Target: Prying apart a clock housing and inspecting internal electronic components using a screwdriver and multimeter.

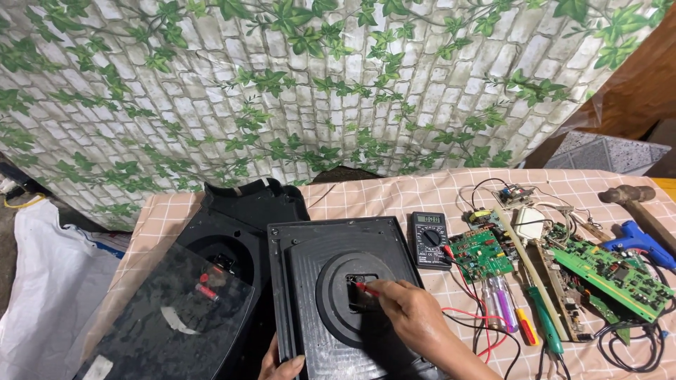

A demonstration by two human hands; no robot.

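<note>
My right hand (415,317) pinches a red multimeter probe (366,288) and presses its tip into the square opening at the middle of a round raised disc on a black ribbed plastic panel (310,246). At the bottom edge, my left hand (280,366) rests its fingers on that panel's near-left corner. The panel lies on top of a black plastic housing (243,211). Beyond my right hand sits a black digital multimeter (430,239), with red and black leads trailing from it over the cloth.
A dark glass plate (165,317) leans at the left. On the checked tablecloth (394,193) to the right lie green circuit boards (480,253), screwdrivers (503,309), a hammer (630,200), a blue glue gun (644,243) and tangled wires. An ivy-print brick sheet hangs behind.
</note>
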